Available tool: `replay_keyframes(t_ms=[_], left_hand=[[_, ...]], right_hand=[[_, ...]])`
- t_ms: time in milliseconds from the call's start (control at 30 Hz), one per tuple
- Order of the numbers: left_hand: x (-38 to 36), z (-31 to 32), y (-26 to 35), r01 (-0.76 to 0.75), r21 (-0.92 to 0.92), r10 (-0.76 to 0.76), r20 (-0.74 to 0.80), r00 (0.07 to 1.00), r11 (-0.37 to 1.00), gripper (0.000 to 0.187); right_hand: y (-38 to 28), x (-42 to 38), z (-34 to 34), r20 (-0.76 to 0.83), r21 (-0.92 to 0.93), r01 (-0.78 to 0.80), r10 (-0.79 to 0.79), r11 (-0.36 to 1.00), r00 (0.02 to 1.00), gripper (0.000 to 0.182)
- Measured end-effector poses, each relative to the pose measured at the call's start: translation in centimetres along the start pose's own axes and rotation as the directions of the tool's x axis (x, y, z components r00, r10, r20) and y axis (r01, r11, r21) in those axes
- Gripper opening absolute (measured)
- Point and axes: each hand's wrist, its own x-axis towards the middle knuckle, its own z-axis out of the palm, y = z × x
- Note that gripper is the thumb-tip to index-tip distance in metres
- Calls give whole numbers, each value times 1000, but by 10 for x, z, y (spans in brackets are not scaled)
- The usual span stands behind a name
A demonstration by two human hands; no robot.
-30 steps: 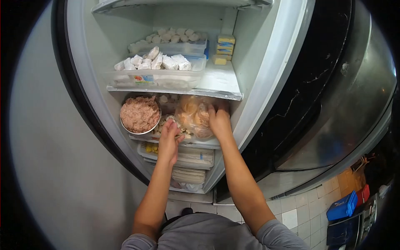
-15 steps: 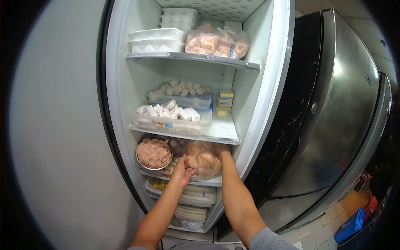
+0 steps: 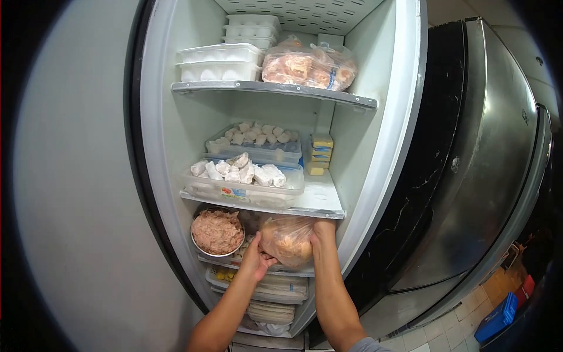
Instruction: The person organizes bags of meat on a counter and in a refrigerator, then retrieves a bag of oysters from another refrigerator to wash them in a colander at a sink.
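Observation:
A clear plastic bag of orange-brown food pieces is on the fridge's third shelf, toward its right side. My left hand grips the bag's lower left, thumb up along its side and fingers curled beneath. On the other side, my right hand presses against the bag's right edge, its fingers mostly hidden behind the plastic. Just left of my left hand stands a metal bowl heaped with pink minced meat.
Above the bag, a shelf holds plastic tubs of white lumps and stacked yellow packs. Egg trays and another bag of food sit on top. Lower down are trays with wrapped stacks.
The bag has shifted slightly, its plastic pulled tauter on the right. My right hand has come into clearer view at the bag's side. The camera view has moved a little closer.

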Motion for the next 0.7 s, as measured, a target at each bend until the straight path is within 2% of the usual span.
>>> replay_keyframes(t_ms=[100,167,200,267,300,333,400,467,533,567,600,633,700], left_hand=[[-5,0,6,12,60,-12,-2,1000,998,67],[-15,5,11,0,116,-2,18,1000,993,67],[-14,3,12,24,113,-24,-3,1000,993,67],[-14,-6,11,32,148,-40,52,998,988,67],[-17,-7,10,55,138,-59,26,998,989,67],[-20,-5,9,24,168,-26,11,1000,985,66],[-24,-7,5,7,191,-2,-28,1000,982,65],[-27,-9,2,-83,235,90,-20,996,968,62],[-24,-16,-2,-84,285,113,-85,990,955,59],[-9,-33,-14,-283,342,314,-35,949,896,59],[-2,-46,-22,-467,394,498,29,867,791,59],[-2,-49,-25,-507,409,557,-2,831,759,58],[3,-65,-28,-527,357,562,8,827,771,57]], right_hand=[[0,-3,-6,19,84,-60,59,995,998,37],[5,-11,-8,-31,-82,82,-85,993,996,39],[2,-19,-10,-52,-91,60,-65,994,997,39],[-9,-34,-9,2,-384,32,-34,923,999,41],[-17,-45,1,23,-330,43,-37,943,999,37],[-17,-49,1,12,-340,16,-12,940,1000,37],[-17,-57,-3,-12,-411,56,-67,910,998,29],[-27,-71,11,-3,-369,51,-56,928,998,24],[-34,-81,22,12,-313,108,-110,944,994,25],[-33,-82,20,16,-314,122,-123,941,992,26],[-33,-87,19,20,-313,100,-98,945,995,26],[-36,-90,22,27,-288,122,-119,950,992,27],[-45,-101,32,17,-249,126,-125,960,992,28]])
